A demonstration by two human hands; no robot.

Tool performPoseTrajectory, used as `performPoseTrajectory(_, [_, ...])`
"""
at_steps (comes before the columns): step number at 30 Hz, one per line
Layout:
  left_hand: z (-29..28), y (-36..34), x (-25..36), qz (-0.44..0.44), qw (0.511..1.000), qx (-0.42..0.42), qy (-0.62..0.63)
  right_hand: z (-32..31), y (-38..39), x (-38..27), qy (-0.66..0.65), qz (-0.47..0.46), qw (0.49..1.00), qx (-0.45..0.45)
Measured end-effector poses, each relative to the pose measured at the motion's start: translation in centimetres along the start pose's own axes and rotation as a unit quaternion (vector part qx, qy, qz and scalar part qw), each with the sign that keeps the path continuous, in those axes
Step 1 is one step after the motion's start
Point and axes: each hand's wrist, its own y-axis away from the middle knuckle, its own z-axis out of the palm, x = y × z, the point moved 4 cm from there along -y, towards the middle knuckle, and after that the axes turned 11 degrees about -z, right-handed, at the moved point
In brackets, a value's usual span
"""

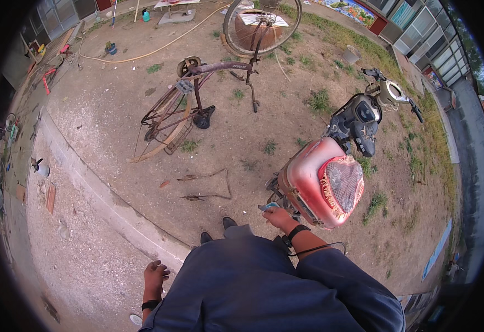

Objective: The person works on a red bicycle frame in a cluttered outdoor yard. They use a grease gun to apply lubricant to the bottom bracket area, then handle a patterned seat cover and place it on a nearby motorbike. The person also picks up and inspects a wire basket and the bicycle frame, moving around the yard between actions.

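I stand on bare ground beside a red scooter with a fringed seat cover. My right hand reaches to the scooter's rear left side and is shut on a small blue-grey object; what it is I cannot tell. A dark band is on that wrist. My left hand hangs by my side with the fingers loosely curled and nothing in it. It also wears a dark wristband. My dark shoes show below.
An upside-down rusty bicycle rests on its saddle ahead of me. A bent metal rack lies on the dirt. A concrete kerb runs diagonally at left. A hose, buildings and small clutter lie farther off.
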Motion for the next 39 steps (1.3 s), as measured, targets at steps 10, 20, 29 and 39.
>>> performPoseTrajectory(10, [0.0,0.1,0.2,0.007,1.000,0.002,0.005,-0.7,0.2,-0.4,-0.007,0.017,1.000,-0.005])
performPoseTrajectory(20, [0.0,0.3,0.5,0.001,1.000,0.005,0.005,-0.6,0.3,-0.6,-0.024,0.035,0.999,0.014])
performPoseTrajectory(29, [0.1,0.3,0.7,-0.002,1.000,0.007,0.001,-0.1,-0.1,-0.6,-0.029,0.033,0.999,0.001])
performPoseTrajectory(39, [0.5,0.4,0.7,-0.004,1.000,0.014,0.023,-0.2,-1.2,-0.7,-0.027,0.037,0.999,0.001])
